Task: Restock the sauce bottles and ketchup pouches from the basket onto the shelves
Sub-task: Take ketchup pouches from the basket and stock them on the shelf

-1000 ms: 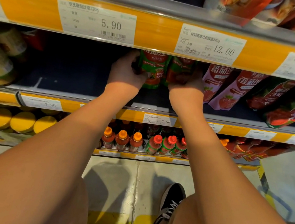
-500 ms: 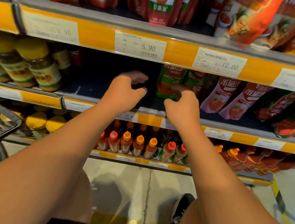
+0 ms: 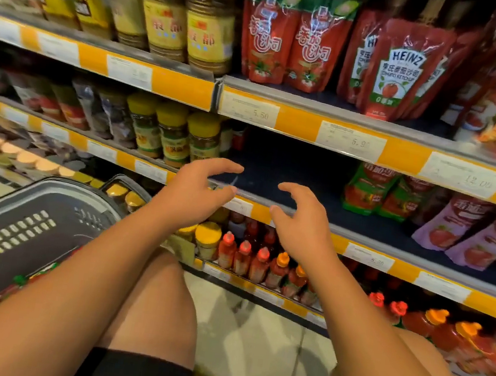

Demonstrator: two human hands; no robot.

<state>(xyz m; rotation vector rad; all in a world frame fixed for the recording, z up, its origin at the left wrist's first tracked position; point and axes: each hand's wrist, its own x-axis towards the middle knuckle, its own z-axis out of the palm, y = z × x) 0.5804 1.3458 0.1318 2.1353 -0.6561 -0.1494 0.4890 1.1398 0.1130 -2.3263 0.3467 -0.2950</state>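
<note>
Both my hands hover empty in front of the middle shelf [image 3: 367, 236]. My left hand [image 3: 198, 192] and my right hand [image 3: 300, 222] have loosely spread fingers and hold nothing. Two green-topped ketchup pouches [image 3: 389, 193] stand on that shelf to the right of my hands, beside pink pouches [image 3: 470, 231]. The dark plastic basket [image 3: 27, 230] sits at the lower left, with red pouches partly showing behind its wall. Red sauce bottles [image 3: 258, 264] with red and orange caps line the lower shelf under my hands.
Yellow-capped jars [image 3: 168, 136] fill the middle shelf's left part, with a dark bare stretch between them and the green pouches. Red ketchup pouches [image 3: 397, 71] and yellow-lidded jars [image 3: 185, 13] stand on the upper shelf. My knees and the tiled floor [image 3: 250, 341] are below.
My hands let go of the green pouches and drew back out of the shelf toward me and to the left. The view swung left and the basket came into sight.
</note>
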